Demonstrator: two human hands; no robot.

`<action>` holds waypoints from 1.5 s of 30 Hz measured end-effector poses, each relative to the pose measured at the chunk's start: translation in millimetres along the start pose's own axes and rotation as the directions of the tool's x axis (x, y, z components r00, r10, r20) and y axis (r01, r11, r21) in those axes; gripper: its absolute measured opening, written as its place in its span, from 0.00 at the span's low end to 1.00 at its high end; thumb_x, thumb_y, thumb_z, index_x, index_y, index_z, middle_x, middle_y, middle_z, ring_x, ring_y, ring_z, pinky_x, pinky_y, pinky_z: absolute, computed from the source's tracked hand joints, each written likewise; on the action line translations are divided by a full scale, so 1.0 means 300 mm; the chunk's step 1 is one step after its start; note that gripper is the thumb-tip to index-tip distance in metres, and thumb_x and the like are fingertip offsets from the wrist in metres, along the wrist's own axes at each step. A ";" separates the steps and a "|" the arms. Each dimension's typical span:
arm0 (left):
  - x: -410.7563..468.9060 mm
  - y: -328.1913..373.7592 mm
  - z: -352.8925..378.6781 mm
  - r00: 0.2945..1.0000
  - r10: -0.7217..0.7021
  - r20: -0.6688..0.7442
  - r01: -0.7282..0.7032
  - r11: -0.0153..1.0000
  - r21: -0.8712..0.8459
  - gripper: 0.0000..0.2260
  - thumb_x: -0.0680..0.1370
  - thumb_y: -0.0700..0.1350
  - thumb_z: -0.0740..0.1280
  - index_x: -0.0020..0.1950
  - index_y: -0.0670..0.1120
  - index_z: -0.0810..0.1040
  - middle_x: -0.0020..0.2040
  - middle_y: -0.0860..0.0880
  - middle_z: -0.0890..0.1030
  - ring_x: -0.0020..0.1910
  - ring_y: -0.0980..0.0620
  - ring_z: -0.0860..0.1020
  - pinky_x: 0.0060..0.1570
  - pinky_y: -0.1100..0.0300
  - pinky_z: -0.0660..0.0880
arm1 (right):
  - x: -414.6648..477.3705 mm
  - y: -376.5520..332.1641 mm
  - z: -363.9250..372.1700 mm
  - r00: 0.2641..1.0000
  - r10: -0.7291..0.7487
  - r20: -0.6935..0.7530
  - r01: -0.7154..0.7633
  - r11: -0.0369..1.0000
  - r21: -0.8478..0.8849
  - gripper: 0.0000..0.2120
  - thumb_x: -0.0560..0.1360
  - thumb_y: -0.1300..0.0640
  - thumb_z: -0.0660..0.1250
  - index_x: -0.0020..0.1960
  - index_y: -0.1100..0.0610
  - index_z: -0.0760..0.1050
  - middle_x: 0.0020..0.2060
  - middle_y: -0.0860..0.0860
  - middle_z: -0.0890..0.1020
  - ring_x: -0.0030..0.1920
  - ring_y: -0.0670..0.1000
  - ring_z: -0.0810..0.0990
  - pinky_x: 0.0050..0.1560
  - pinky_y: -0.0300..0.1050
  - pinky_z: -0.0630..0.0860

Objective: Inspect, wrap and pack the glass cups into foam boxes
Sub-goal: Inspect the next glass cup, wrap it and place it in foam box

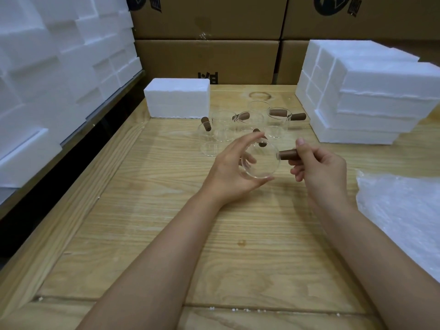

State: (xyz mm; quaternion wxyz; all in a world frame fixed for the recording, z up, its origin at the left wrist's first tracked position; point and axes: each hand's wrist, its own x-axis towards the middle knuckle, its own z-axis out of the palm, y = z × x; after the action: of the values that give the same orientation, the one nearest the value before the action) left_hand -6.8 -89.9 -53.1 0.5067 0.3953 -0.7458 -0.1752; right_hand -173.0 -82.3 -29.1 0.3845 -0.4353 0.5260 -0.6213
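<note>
1. Head view: the likeliest mishap, in my judgement, is the glass cup slipping. It is held in the air above the surface and its wall is smooth. If either hold loosens while it is turned for inspection, it could drop onto the wood and crack.
2. The left hand has a half-closed grip. The thumb arches over the far side of the cup and the fingers curl under and round its body.
3. The right hand has a tight, narrow grip, pinching the brown handle between thumb and curled fingers. Twisting hard here could strain the joint between handle and glass.
4. Just beyond the hands stand the other cups, close together. A careless swing could knock the held cup against them.
5. The bubble wrap lies to the right, near the right forearm. Reaching for it one-handed would leave the cup with a weaker hold.
6. One foam box sits far left, and a foam stack far right, both well apart from the cup.
</note>
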 end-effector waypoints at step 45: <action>0.010 0.031 -0.013 0.970 -0.242 -0.031 0.235 0.961 -0.144 0.31 0.63 0.44 0.81 0.63 0.56 0.75 0.44 0.45 0.82 0.33 0.49 0.76 0.42 0.58 0.78 | -0.029 -0.044 0.013 0.927 -0.109 0.359 0.177 0.971 -0.162 0.09 0.67 0.53 0.75 0.46 0.47 0.78 0.57 0.58 0.76 0.50 0.48 0.79 0.56 0.42 0.76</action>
State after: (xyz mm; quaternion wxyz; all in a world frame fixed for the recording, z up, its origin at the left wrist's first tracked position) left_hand -7.7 -85.8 -43.4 0.5263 0.4500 -0.6662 -0.2770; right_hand -166.9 -73.6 -17.1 0.3813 -0.6104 0.4736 -0.5076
